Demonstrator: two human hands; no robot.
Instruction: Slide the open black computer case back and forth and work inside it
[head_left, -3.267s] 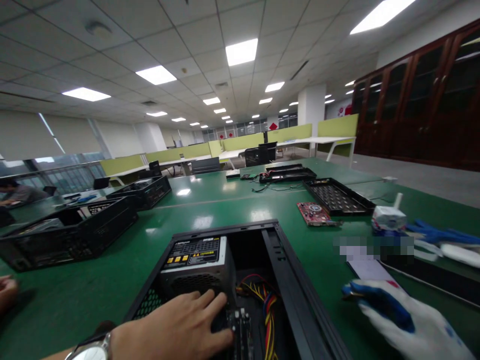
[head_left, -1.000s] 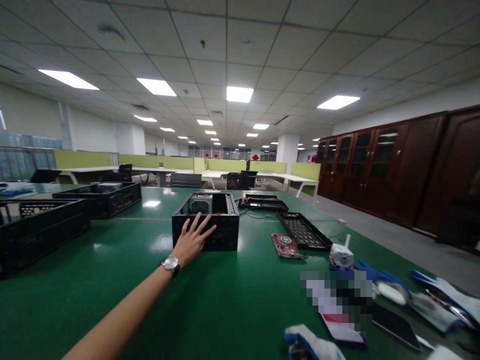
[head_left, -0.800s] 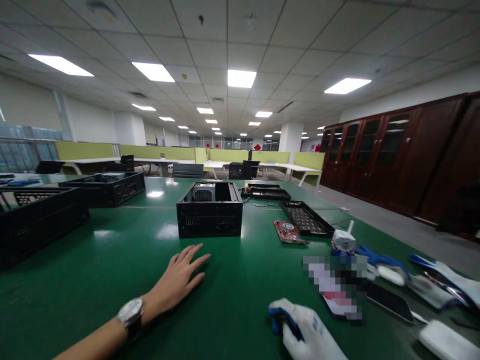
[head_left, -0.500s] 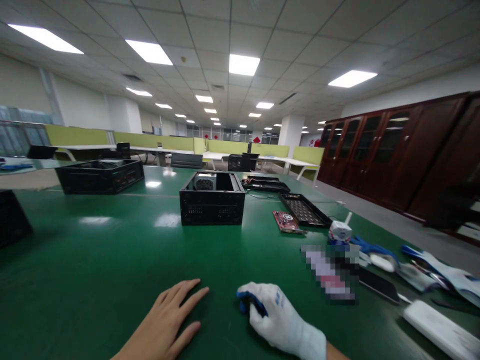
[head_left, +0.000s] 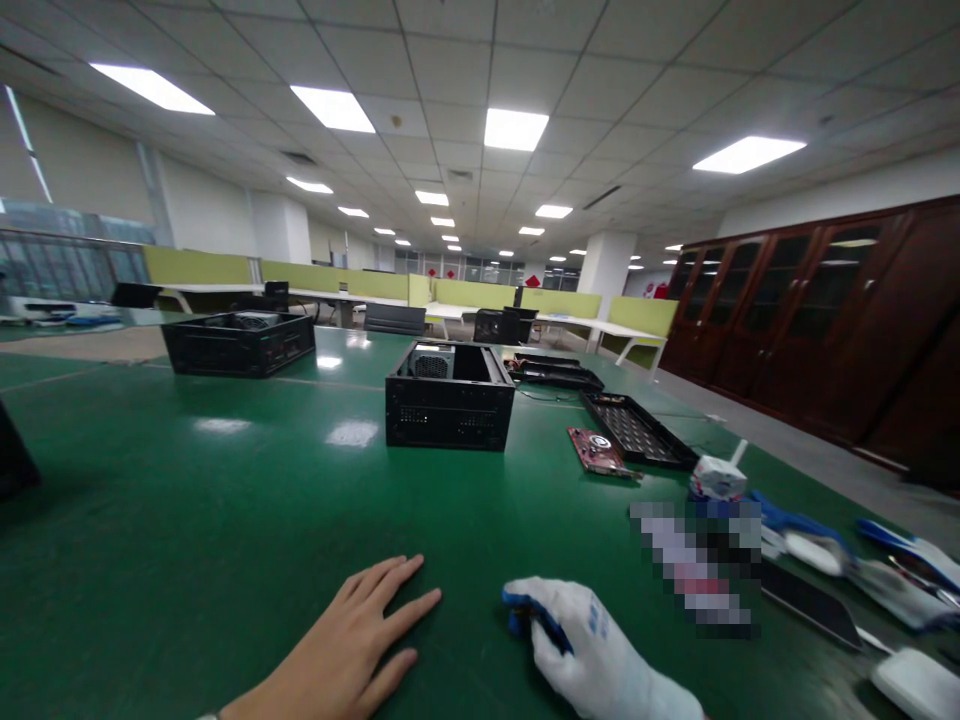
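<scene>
My left hand (head_left: 358, 632), bare, rests over the green table (head_left: 255, 560) with its fingers stretched out and apart. To its right, my right hand (head_left: 589, 640) wears a white work glove with blue on the fingers. Those gloved fingers are curled in, and whatever they may hold is hidden. Beyond both hands stands a black computer case (head_left: 448, 418), with a power supply (head_left: 433, 360) visible in its top. A red graphics card (head_left: 600, 455) with a round fan lies to the right of the case, apart from either hand.
Black panels (head_left: 637, 432) lie beside the graphics card. A second case (head_left: 240, 345) stands at the far left. On the right are a small carton (head_left: 718, 480), a blurred-out item (head_left: 694, 570), a phone (head_left: 810, 600), blue-and-white gloves (head_left: 900, 590) and a white power bank (head_left: 919, 685).
The view has swung left, so the table's objects appear farther right. Both hands keep nearly the same pose, the left spread and the right curled.
</scene>
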